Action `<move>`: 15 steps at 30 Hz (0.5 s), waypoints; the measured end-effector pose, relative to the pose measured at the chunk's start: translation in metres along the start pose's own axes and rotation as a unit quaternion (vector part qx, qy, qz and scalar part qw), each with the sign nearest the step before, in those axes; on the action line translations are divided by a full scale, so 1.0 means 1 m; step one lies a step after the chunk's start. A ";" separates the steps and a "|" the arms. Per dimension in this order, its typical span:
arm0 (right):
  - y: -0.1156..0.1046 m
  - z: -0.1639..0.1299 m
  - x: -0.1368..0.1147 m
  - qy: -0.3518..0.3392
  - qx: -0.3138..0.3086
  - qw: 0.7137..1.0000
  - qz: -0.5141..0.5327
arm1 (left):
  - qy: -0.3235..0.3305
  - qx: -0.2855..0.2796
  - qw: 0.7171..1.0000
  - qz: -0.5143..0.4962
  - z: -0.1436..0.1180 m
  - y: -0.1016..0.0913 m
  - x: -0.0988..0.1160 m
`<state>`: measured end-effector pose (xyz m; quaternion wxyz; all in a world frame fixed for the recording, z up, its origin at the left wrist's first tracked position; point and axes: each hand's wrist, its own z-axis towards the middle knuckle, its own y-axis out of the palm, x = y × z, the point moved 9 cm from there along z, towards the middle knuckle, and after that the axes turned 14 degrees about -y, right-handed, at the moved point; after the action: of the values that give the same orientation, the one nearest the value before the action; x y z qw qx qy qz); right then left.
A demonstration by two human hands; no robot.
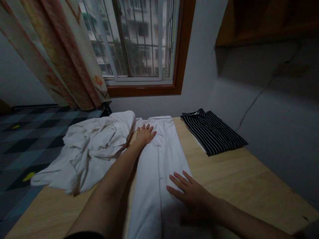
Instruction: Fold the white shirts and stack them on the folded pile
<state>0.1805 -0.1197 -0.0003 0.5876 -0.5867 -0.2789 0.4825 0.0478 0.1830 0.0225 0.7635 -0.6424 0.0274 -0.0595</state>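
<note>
A pair of white trousers (149,179), folded lengthwise, lies flat on the wooden table with its waistband end toward the window. My left hand (146,134) rests on the upper part of the trousers, fingers spread. Farther down, over the right side of the cloth, my right hand (186,189) is palm down with its fingers apart; whether it presses on the cloth or hovers just above I cannot tell. Neither hand grips anything. Beside the trousers on the left lies a crumpled heap of white cloth (99,139).
A folded black garment with white stripes (214,132) lies at the table's (224,186) back right, near the wall. A bed with a checked cover (20,142) adjoins on the left. Behind are a curtain (62,56) and a barred window (139,43); a wooden shelf (249,30) hangs upper right.
</note>
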 end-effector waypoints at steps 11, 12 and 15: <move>0.024 -0.075 -0.093 -0.133 0.093 0.971 -0.174 | 0.307 -0.091 0.945 -0.066 -0.205 -0.039 0.040; 0.024 -0.077 -0.094 -0.138 0.092 0.969 -0.180 | 0.333 -0.120 0.932 -0.077 -0.234 -0.043 0.039; 0.020 -0.082 -0.095 -0.142 0.113 0.968 -0.172 | 0.371 -0.180 0.906 -0.095 -0.306 -0.062 0.033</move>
<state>0.2124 -0.2423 -0.0099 0.6789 -0.3850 -0.3995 0.4809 0.0406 -0.1312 0.0320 0.5605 -0.6998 0.2578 -0.3601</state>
